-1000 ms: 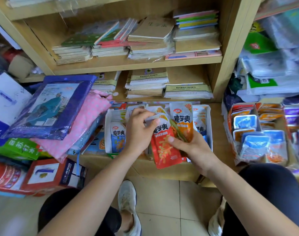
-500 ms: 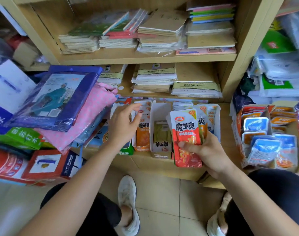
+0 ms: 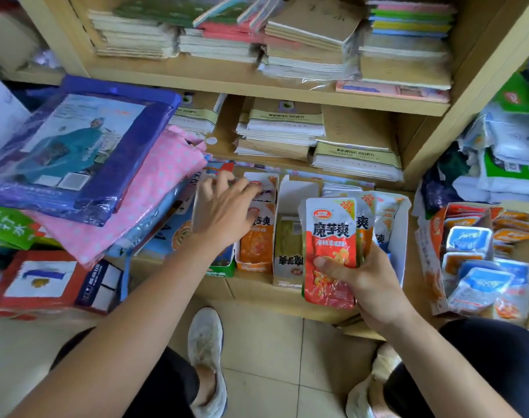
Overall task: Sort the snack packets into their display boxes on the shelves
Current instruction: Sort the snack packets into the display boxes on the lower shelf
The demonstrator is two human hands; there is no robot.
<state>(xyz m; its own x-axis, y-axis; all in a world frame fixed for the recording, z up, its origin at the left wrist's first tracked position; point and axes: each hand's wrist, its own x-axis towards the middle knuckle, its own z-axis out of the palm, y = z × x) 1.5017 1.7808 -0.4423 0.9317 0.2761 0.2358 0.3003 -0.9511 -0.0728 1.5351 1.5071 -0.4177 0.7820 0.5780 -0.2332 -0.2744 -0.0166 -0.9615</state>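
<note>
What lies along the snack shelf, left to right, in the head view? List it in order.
pink dotted package → left hand → orange packets → olive-green packet → red packet → right hand gripping it → blue-topped packs

Display boxes (image 3: pixel 299 188) stand side by side on the low shelf (image 3: pixel 254 292), notebook stacks (image 3: pixel 282 128) behind, flat packages (image 3: pixel 85 152) left.
</note>
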